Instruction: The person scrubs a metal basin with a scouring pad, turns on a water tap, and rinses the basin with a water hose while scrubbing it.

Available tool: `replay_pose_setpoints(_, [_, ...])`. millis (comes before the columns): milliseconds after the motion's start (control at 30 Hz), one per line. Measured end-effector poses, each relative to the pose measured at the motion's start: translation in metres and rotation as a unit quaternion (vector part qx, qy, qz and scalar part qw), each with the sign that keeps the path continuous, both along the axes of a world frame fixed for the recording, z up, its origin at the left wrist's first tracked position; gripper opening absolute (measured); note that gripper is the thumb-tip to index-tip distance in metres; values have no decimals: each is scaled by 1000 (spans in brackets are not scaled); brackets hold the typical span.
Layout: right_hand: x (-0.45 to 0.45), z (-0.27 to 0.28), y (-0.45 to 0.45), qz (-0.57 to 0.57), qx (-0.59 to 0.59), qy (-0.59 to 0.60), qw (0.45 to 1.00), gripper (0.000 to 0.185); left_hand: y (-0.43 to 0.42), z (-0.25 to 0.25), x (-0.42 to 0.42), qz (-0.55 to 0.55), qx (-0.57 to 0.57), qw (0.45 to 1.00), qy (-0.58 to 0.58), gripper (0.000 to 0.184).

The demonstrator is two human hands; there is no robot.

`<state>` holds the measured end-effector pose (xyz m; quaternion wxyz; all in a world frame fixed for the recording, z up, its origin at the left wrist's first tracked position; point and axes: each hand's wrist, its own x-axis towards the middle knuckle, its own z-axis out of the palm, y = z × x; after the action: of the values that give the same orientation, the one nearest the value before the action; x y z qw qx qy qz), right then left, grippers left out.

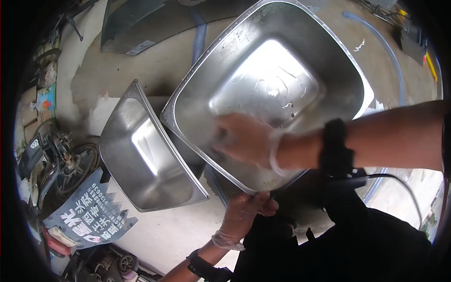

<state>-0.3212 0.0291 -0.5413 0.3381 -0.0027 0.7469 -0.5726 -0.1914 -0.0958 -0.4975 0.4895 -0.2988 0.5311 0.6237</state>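
A large stainless steel sink basin (188,110) is tilted in front of me, its inside facing up. Wet streaks and small dark specks show on its bright bottom. My left hand (242,214), in a clear plastic glove, has its fingers closed on the near corner of the rim. Inside the basin, my right hand (246,141) is against the near left wall, blurred by motion and also in a clear glove. It looks curled around a small dark thing that the blur hides. Left of this basin, a second steel basin (124,136) leans on its side.
A dark metal sheet or panel (155,26) lies at the back. A blue hose (383,40) curves along the floor at right. On the left are a wheel with mechanical parts (70,164) and a torn grey bag with printed characters (91,218). A black cable (404,183) runs at right.
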Motion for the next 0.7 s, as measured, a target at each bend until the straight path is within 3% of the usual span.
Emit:
replay_pose_setpoints(67, [-25, 6, -15, -90, -62, -111, 988, 17, 2, 4, -4, -15, 0, 1000, 16, 25])
replay_pose_setpoints(167, [13, -6, -1, 3, 36, 61, 997, 17, 0, -4, 7, 37, 17, 999, -17, 25])
replay_pose_setpoints(233, [50, -7, 24, 48, 59, 101, 992, 20, -1, 1, 0, 8, 12, 1000, -25, 26])
replay_pose_setpoints(333, [36, -12, 16, 39, 30, 58, 997, 20, -4, -5, 5, 20, 41, 999, 3, 27])
replay_pose_setpoints(467, [-23, 28, -2, 30, -19, -71, 997, 19, 0, 1, -1, -7, 35, 999, 14, 26])
replay_pose_setpoints(600, [63, 0, 41, 124, 23, 17, 992, 24, 1, 0, 4, 20, 24, 1000, 5, 23])
replay_pose_setpoints(667, [55, -11, 20, 57, 68, 53, 995, 24, 7, 1, 4, 4, 15, 1000, 2, 22])
replay_pose_setpoints(700, [41, -4, 7, 76, 74, 32, 994, 24, 7, 0, 6, -6, 17, 1000, 13, 22])
